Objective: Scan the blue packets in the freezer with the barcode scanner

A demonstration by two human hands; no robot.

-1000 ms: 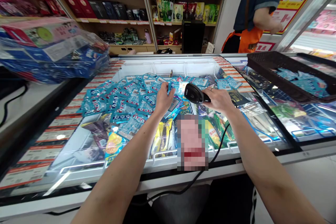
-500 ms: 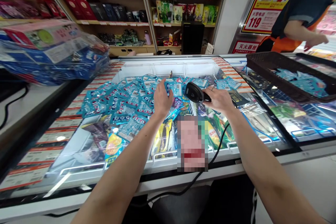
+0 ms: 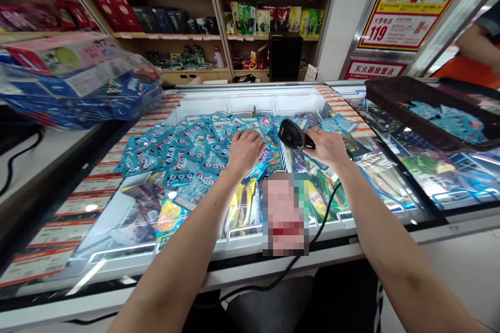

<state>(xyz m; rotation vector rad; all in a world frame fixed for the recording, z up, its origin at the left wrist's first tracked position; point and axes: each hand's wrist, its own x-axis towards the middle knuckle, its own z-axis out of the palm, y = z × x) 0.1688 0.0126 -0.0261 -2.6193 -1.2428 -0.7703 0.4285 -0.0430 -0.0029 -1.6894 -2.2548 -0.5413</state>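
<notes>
My right hand (image 3: 327, 146) is wrapped round the handle of a black barcode scanner (image 3: 291, 134), its head pointing left toward my other hand. A black cable (image 3: 326, 221) runs down from it over the freezer's front edge. Palm down, my left hand (image 3: 246, 150) rests over a spread of small blue snack packets (image 3: 195, 148), its bent fingers somewhat apart and the fingertips partly hidden. The packets lie on the glass top of a chest freezer (image 3: 109, 239). A blurred-out pink, phone-shaped item (image 3: 283, 208) lies near the front edge, between my forearms.
Plastic-wrapped boxes (image 3: 78, 78) stand at the left. On the right, a dark brown basket (image 3: 390, 94) holds more blue packets. Stocked shelves (image 3: 172, 36) and a black box-like object (image 3: 286, 57) are behind. Another person's arm (image 3: 478, 41) shows at the far right.
My left hand has turned palm down over the packets; the packet by its fingers no longer shows there. The scanner has shifted slightly right. The other person has moved rightward, mostly out of view.
</notes>
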